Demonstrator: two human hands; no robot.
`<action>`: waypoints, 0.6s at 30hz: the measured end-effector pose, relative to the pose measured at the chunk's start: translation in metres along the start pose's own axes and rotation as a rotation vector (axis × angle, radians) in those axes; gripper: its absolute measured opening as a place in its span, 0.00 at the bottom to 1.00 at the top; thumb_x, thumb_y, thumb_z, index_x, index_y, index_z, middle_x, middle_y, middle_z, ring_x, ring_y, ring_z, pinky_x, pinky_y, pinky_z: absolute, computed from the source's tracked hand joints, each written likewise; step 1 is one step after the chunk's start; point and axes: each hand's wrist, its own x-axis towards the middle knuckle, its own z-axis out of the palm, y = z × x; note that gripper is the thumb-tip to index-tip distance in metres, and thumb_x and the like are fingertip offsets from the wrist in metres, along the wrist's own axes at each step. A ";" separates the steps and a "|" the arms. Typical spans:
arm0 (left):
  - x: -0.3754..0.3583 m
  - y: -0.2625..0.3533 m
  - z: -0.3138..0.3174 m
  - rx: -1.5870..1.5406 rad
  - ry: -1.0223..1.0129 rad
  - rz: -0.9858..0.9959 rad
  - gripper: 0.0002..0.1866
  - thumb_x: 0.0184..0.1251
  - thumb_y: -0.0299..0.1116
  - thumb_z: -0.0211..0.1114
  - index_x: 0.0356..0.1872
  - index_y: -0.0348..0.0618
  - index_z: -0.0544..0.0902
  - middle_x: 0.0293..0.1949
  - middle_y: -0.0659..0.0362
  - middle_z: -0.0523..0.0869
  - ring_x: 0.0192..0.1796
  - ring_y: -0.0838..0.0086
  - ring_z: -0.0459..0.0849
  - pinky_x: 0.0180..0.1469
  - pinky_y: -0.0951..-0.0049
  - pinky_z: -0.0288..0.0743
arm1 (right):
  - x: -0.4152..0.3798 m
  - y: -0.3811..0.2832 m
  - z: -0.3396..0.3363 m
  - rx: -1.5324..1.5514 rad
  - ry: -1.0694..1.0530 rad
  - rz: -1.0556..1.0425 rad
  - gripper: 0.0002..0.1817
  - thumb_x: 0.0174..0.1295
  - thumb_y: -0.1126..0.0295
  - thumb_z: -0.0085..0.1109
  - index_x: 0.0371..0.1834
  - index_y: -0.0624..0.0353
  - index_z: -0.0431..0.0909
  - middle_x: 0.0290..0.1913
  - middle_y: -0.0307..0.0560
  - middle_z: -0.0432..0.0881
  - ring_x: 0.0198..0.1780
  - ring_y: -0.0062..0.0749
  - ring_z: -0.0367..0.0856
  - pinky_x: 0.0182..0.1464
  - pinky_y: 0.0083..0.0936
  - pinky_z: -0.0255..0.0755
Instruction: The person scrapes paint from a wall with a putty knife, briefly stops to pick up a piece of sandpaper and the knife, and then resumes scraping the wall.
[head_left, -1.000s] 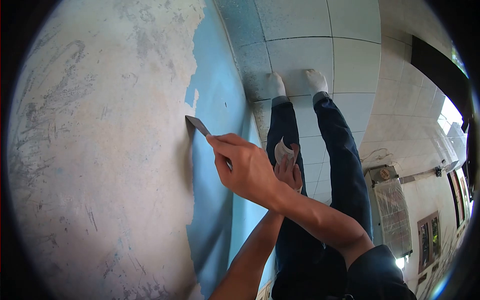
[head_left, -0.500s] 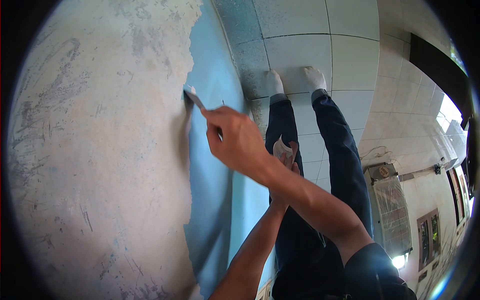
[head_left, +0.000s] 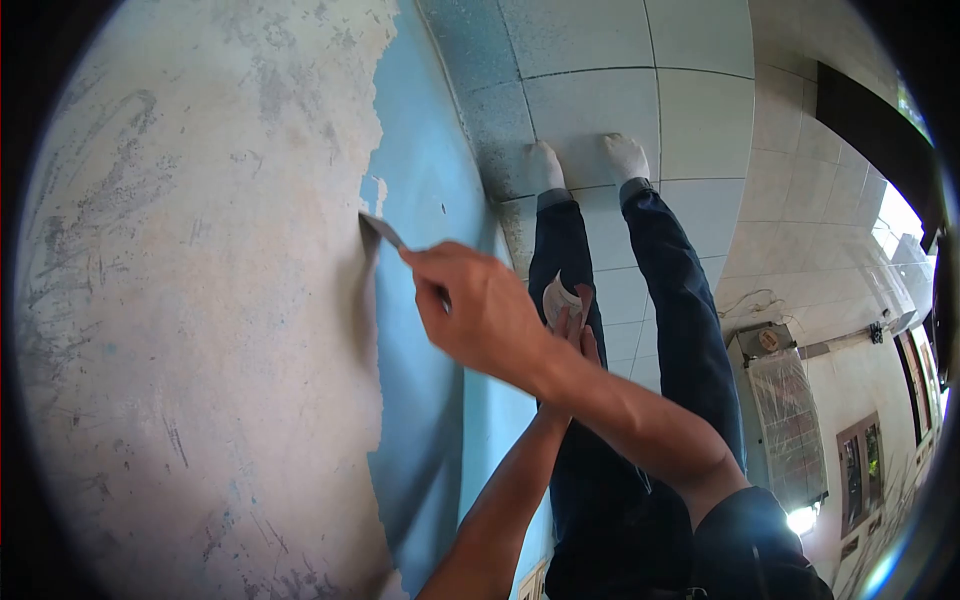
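Observation:
My right hand (head_left: 482, 312) grips a metal scraper (head_left: 383, 231). Its blade tip presses against the wall at the ragged edge where the blue paint (head_left: 425, 170) meets the bare scraped plaster (head_left: 200, 300). My left hand (head_left: 583, 343) hangs lower, beside my thigh and partly hidden behind my right wrist. It holds a folded piece of pale paper (head_left: 560, 297). My legs in dark blue trousers (head_left: 680, 300) and my feet in white socks (head_left: 546, 166) stand on the tiled floor close to the wall.
Pale floor tiles (head_left: 700, 100), dusted with blue flecks near the wall, spread out to the right. A plastic-wrapped box-like unit (head_left: 786, 400) stands at the right. A dark beam (head_left: 870, 125) and bright window openings (head_left: 900, 240) lie beyond it.
My right hand pushed the scraper along the paint edge toward the floor, then drew it partway back. The left hand with the paper stayed put.

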 end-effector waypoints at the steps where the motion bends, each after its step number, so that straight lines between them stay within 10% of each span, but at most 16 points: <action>1: 0.006 0.006 -0.007 0.011 -0.066 -0.062 0.22 0.80 0.42 0.49 0.62 0.38 0.82 0.69 0.47 0.77 0.65 0.48 0.78 0.71 0.46 0.64 | -0.004 -0.003 0.001 0.007 -0.028 0.023 0.16 0.62 0.77 0.58 0.52 0.62 0.85 0.46 0.52 0.87 0.39 0.54 0.87 0.41 0.44 0.82; 18: -0.012 -0.011 0.010 -0.230 0.070 -0.036 0.23 0.80 0.43 0.52 0.63 0.38 0.80 0.69 0.44 0.77 0.66 0.49 0.78 0.71 0.46 0.64 | 0.047 0.016 0.010 0.002 0.065 0.040 0.15 0.63 0.75 0.55 0.50 0.63 0.86 0.42 0.57 0.87 0.39 0.57 0.86 0.44 0.46 0.81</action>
